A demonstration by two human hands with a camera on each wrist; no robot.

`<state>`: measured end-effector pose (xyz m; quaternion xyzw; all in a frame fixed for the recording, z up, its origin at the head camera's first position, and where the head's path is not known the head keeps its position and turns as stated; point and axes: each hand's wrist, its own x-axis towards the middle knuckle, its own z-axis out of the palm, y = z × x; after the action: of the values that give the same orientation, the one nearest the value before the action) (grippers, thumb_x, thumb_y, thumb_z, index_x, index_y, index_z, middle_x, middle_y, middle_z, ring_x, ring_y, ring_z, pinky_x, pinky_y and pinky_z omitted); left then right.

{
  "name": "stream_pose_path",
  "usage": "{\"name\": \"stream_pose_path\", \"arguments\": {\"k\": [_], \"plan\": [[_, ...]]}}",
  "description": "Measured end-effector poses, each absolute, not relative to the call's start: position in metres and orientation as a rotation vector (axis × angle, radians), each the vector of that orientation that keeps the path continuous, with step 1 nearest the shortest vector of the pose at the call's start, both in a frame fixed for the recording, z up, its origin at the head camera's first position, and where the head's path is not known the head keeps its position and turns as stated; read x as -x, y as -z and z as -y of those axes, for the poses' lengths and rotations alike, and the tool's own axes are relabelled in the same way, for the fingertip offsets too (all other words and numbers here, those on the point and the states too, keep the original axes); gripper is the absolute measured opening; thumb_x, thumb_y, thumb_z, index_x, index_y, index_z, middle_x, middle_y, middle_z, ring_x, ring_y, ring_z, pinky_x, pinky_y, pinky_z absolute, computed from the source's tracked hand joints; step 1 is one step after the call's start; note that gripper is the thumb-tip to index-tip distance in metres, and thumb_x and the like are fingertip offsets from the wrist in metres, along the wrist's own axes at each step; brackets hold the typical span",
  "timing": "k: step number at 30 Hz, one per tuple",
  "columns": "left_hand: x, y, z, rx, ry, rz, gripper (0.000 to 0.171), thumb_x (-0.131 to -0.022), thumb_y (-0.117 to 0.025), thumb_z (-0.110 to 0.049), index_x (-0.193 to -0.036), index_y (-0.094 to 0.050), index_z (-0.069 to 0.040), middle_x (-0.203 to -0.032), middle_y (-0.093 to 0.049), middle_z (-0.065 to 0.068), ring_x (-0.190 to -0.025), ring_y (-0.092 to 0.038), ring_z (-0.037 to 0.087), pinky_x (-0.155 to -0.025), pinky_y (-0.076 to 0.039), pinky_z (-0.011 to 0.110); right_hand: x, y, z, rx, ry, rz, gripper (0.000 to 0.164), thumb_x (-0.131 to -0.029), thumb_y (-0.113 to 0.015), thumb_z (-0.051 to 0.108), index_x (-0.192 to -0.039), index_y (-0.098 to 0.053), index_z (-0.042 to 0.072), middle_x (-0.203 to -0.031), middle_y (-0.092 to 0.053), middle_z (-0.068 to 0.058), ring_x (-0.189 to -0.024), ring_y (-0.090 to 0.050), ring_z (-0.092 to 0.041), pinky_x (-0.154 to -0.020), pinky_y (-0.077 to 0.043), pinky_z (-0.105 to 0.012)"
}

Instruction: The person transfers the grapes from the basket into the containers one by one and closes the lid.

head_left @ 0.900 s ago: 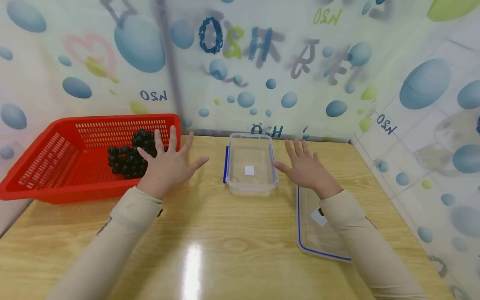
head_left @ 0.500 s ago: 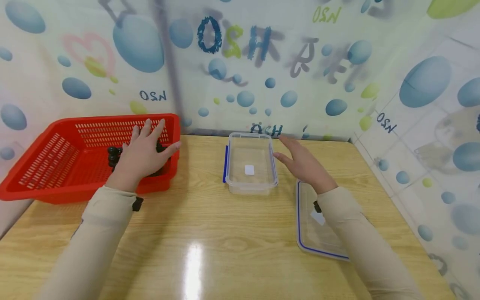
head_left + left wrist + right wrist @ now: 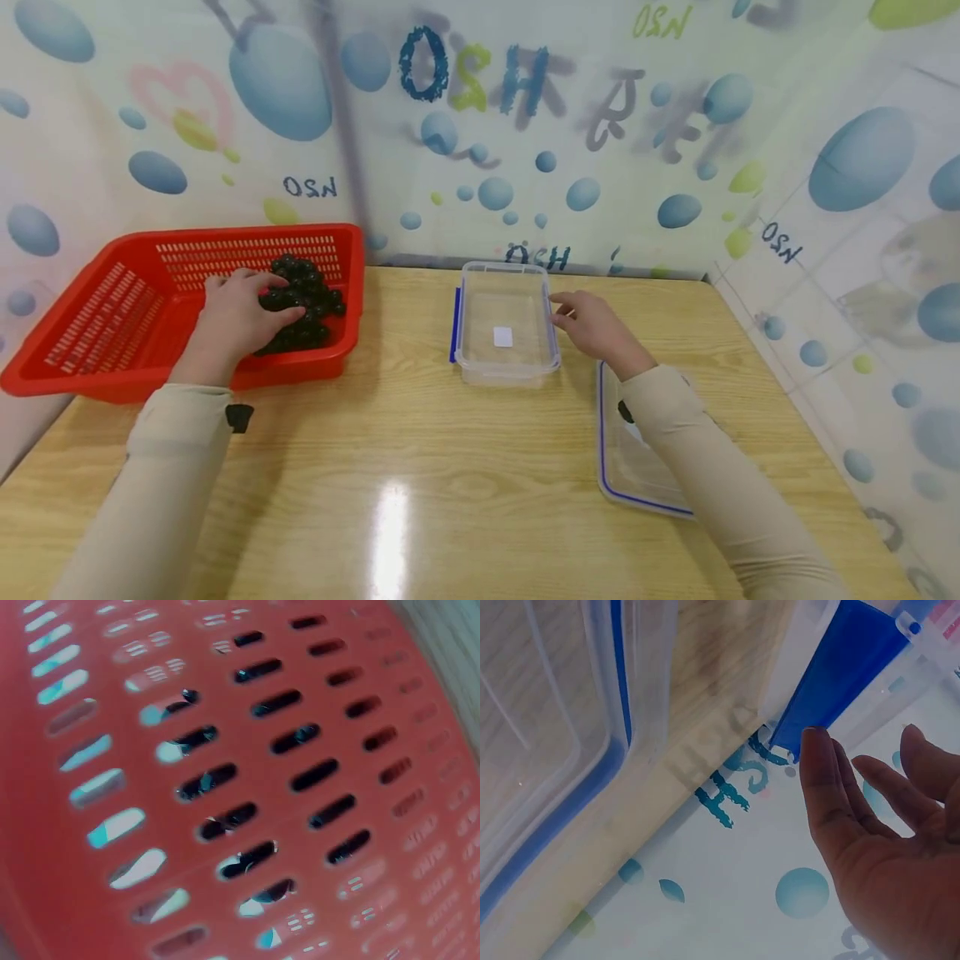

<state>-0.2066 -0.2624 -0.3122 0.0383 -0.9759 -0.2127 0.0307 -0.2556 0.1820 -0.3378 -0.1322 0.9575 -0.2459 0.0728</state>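
Many black grapes (image 3: 309, 292) lay at the right end of the red basket (image 3: 300, 367), the left grip (image 3: 234, 318) arched over them; whether it grasped any could not be told. The right grip (image 3: 596, 327), released with fingers loosely extended, hung at the right side of the clear container (image 3: 495, 367) by its blue flap (image 3: 844, 671). On the bench (image 3: 480, 500), the right sleeve (image 3: 712, 475) partly hid a blue-edged lid (image 3: 624, 467).

You've got glossy black grapes (image 3: 309, 300) heaped in the right end of the red slotted basket (image 3: 292, 367), upright on the desk (image 3: 480, 475). Right of it, with a gap, your clear rectangular box (image 3: 504, 365) stands upright, open-topped; blue latch (image 3: 454, 325) along its left side, white square (image 3: 502, 337) at the bottom.
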Motion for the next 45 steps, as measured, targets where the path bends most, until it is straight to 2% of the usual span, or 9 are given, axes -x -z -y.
{"name": "stream_pose_path", "arguments": {"k": [6, 12, 18, 25, 29, 35, 41, 45], "plan": [[0.208, 0.316, 0.264, -0.134, 0.602, 3.061, 0.062, -0.088, -0.073, -0.034, -0.132, -0.051, 0.003, -0.138, -0.031, 0.032, -0.119, -0.018, 0.055, -0.085, -0.034, 0.076, 0.257, 0.345, -0.182, 0.390, 0.716, -2.854, 0.045, -0.104, -0.051, 0.017, -0.146, -0.045, 0.002, -0.125, -0.056, -0.020, -0.111, -0.056, -0.033, -0.089, -0.048, -0.045], [0.210, 0.320, 0.268, -0.111, 0.599, 3.114, 0.071, -0.085, -0.076, -0.035, -0.135, -0.045, 0.004, -0.133, -0.032, 0.032, -0.115, -0.018, 0.055, -0.082, -0.041, 0.069, 0.256, 0.347, -0.184, 0.461, 0.694, -2.859, 0.047, -0.104, -0.050, 0.016, -0.147, -0.041, 0.000, -0.121, -0.056, -0.020, -0.106, -0.057, -0.033, -0.085, -0.048, -0.044], [0.214, 0.318, 0.269, -0.080, 0.601, 3.170, 0.071, -0.083, -0.079, -0.024, -0.135, -0.039, 0.003, -0.130, -0.032, 0.033, -0.116, -0.017, 0.055, -0.084, -0.041, 0.070, 0.255, 0.350, -0.187, 0.487, 0.736, -2.857, 0.047, -0.104, -0.050, 0.016, -0.147, -0.040, 0.000, -0.119, -0.056, -0.021, -0.101, -0.057, -0.031, -0.081, -0.047, -0.043], [0.219, 0.319, 0.273, -0.078, 0.575, 3.195, 0.069, -0.082, -0.077, -0.009, -0.136, -0.036, 0.002, -0.130, -0.031, 0.034, -0.118, -0.014, 0.055, -0.087, -0.037, 0.072, 0.254, 0.351, -0.189, 0.494, 0.794, -2.835, 0.048, -0.104, -0.051, 0.016, -0.148, -0.039, 0.000, -0.120, -0.056, -0.021, -0.110, -0.056, -0.035, -0.086, -0.048, -0.046], [0.222, 0.324, 0.279, -0.086, 0.576, 3.155, 0.061, -0.083, -0.074, -0.003, -0.132, -0.039, 0.002, -0.126, -0.034, 0.034, -0.114, -0.019, 0.054, -0.086, -0.038, 0.071, 0.254, 0.353, -0.189, 0.481, 0.816, -2.833, 0.048, -0.104, -0.051, 0.016, -0.148, -0.039, 0.001, -0.120, -0.055, -0.021, -0.111, -0.055, -0.036, -0.087, -0.048, -0.046], [0.223, 0.327, 0.286, -0.104, 0.606, 3.123, 0.051, -0.085, -0.074, -0.008, -0.125, -0.043, 0.001, -0.118, -0.042, 0.032, -0.104, -0.031, 0.051, -0.082, -0.043, 0.065, 0.252, 0.355, -0.187, 0.470, 0.873, -2.821, 0.049, -0.104, -0.050, 0.016, -0.150, -0.037, 0.003, -0.118, -0.056, -0.020, -0.113, -0.055, -0.036, -0.089, -0.048, -0.046], [0.220, 0.325, 0.287, -0.200, 0.720, 2.982, 0.049, -0.088, -0.073, -0.010, -0.124, -0.043, 0.004, -0.113, -0.046, 0.031, -0.090, -0.046, 0.046, -0.072, -0.050, 0.057, 0.251, 0.356, -0.188, 0.516, 0.886, -2.833, 0.049, -0.104, -0.049, 0.015, -0.149, -0.036, 0.000, -0.112, -0.056, -0.020, -0.107, -0.056, -0.034, -0.083, -0.046, -0.044], [0.215, 0.320, 0.289, -0.240, 0.792, 2.919, 0.050, -0.089, -0.072, -0.011, -0.127, -0.042, 0.004, -0.114, -0.047, 0.031, -0.082, -0.051, 0.042, -0.065, -0.052, 0.052, 0.253, 0.358, -0.189, 0.521, 0.899, -2.832, 0.049, -0.105, -0.049, 0.015, -0.149, -0.036, 0.000, -0.113, -0.056, -0.020, -0.107, -0.056, -0.034, -0.084, -0.046, -0.044]]}}
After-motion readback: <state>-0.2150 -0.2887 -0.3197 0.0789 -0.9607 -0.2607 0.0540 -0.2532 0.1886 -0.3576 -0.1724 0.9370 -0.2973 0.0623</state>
